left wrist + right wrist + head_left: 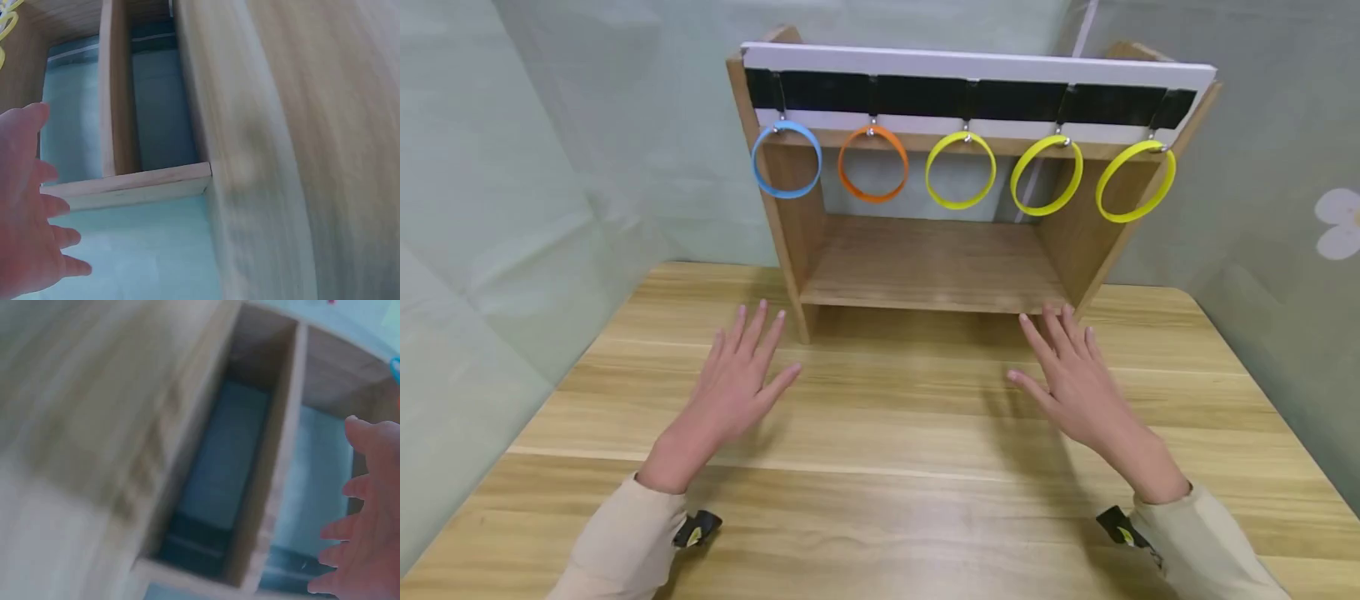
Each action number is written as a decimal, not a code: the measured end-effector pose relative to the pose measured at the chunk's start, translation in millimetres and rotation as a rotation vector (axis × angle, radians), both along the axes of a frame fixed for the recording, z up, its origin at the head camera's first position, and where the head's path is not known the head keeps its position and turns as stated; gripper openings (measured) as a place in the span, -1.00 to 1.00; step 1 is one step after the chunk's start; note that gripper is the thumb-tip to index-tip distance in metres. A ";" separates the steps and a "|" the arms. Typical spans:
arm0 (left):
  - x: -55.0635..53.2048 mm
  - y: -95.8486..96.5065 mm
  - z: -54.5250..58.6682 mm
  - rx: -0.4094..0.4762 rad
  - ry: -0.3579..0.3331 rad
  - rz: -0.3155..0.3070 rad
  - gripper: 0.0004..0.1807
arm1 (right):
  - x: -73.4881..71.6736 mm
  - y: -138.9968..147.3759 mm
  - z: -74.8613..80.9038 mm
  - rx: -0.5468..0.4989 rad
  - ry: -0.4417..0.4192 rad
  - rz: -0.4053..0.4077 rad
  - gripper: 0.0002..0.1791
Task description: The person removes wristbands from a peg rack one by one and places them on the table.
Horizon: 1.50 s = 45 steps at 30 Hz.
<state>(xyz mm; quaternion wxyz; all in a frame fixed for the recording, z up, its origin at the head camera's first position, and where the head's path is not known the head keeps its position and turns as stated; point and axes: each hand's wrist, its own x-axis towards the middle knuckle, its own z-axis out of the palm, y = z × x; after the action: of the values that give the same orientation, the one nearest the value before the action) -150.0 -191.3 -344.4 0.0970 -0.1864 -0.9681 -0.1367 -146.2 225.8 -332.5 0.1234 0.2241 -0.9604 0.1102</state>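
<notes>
Both hands hover over the wooden table with fingers spread and nothing in them. My left hand (730, 392) is near the left foot of a wooden shelf rack (925, 258); my right hand (1078, 387) is near its right side. Along the rack's top, a white bar with a black strip (917, 96) bears several hooks. From these hang a blue ring (753, 162), an orange ring (841, 171) and yellow rings: one in the middle (929, 179), another (1015, 187) to its right, and the last (1101, 192) at the right end.
The wooden table (880, 500) spreads in front of the rack. Pale cloth (512, 208) hangs behind and to the left, and grey cloth with a white flower (1337, 223) hangs at the right. Small black devices (697, 528) are strapped at the sleeves.
</notes>
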 end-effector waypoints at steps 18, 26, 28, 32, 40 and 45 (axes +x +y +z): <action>-40.3 -4.0 10.1 0.730 -0.141 0.049 -0.23 | -14.8 -88.6 64.1 -0.348 -0.054 0.250 -0.34; -57.9 0.3 15.7 0.852 -0.170 0.043 -0.23 | -32.0 -122.8 78.7 -0.450 -0.098 0.302 -0.44; -62.0 1.1 16.6 0.863 -0.167 0.042 -0.23 | -36.6 -131.5 81.4 -0.459 -0.093 0.325 -0.45; -71.6 3.3 18.2 0.898 -0.180 0.035 -0.25 | -44.6 -145.4 88.7 -0.501 -0.128 0.356 -0.47; -89.6 4.8 26.6 0.918 -0.208 0.034 -0.24 | -61.2 -169.0 105.6 -0.654 -0.243 0.343 -0.50; -97.4 8.3 26.3 0.965 -0.161 0.035 -0.30 | -72.3 -180.5 111.1 -0.721 -0.305 0.329 -0.50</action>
<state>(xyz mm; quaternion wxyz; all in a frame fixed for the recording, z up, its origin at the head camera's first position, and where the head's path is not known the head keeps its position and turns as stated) -247.4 -183.0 -318.1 0.0993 -0.0928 -0.8016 -0.5822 -218.5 45.3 -221.4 0.0310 0.2978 -0.8190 0.4894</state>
